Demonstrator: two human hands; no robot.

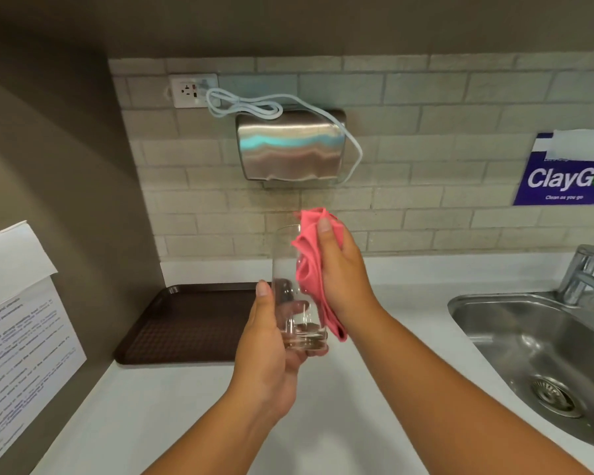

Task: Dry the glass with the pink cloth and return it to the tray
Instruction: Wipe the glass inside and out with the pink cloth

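A tall clear glass [287, 269] is held upright above the white counter, my left hand [271, 341] wrapped around its lower half and base. My right hand [343, 275] grips a crumpled pink cloth [309, 269] and presses it against the glass's right side, from the rim down toward the base. The dark brown tray [182, 327] lies on the counter at the left, behind my left hand, with nothing on its visible part.
A steel sink [535, 341] with a tap [583, 272] is at the right. On the tiled wall hang a steel hand dryer [288, 149] with a white cable, a socket [192, 90] and a blue sign [566, 176]. Printed sheets [21, 323] hang on the left wall.
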